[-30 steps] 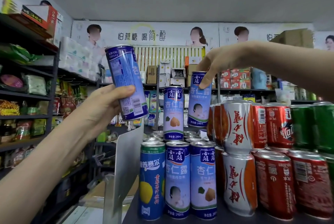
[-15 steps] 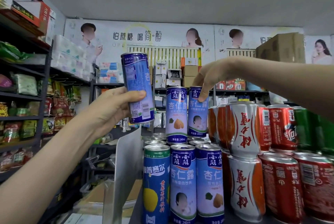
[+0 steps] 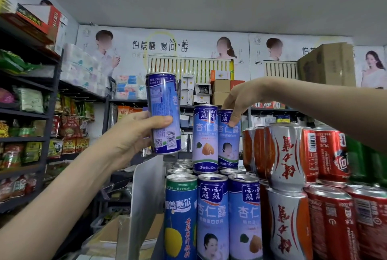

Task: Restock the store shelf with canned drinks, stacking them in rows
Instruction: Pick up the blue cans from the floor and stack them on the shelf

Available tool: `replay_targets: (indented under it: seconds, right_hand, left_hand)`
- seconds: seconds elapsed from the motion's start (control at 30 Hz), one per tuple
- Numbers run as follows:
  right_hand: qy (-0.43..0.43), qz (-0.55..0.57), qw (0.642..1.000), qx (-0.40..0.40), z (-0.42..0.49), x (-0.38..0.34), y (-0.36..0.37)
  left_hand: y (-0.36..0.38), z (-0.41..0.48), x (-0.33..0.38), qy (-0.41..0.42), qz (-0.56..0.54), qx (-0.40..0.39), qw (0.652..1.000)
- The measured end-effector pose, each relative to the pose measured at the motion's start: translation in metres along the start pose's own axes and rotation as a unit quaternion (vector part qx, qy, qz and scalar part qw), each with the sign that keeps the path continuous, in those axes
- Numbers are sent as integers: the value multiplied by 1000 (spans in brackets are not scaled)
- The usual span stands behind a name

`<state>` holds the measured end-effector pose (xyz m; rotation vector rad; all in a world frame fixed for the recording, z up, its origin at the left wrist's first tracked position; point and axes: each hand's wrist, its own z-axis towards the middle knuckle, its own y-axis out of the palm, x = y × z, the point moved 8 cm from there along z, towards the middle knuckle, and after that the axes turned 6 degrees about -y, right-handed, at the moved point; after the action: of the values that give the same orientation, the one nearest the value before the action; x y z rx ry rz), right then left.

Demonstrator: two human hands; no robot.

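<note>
My left hand (image 3: 134,134) grips a tall blue almond-drink can (image 3: 164,113), held upright in the air left of the stack. My right hand (image 3: 243,100) reaches in from the right, its fingers around the top of a second blue can (image 3: 228,144). That can stands on the upper layer, on the tops of the cans below. Touching its left side stands another blue can (image 3: 205,140). In the bottom front row are a green-topped lemon can (image 3: 181,217) and two blue cans (image 3: 212,217).
Red-and-silver cans (image 3: 287,155) and red cola cans (image 3: 330,155) are stacked two high on the right, with green cans behind. A grey shelf end panel (image 3: 144,201) stands left of the stack. Snack shelves (image 3: 25,113) line the left aisle. A cardboard box (image 3: 326,64) sits at the upper right.
My right hand has lowered its blue can onto the upper layer beside the other can. My left hand has carried its can right, closer to the stack. The camera has tilted up.
</note>
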<state>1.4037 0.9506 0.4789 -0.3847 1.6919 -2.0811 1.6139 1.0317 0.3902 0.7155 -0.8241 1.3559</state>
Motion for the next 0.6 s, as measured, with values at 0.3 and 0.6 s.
replay_targets:
  seconds: [0.3, 0.6]
  right_hand:
    - [-8, 20, 1000, -11, 1, 5, 3]
    - [-20, 65, 997, -21, 12, 16, 12]
  left_hand:
    - [7, 3, -1, -10, -14, 23, 1000]
    - [16, 1, -2, -18, -18, 15, 1000]
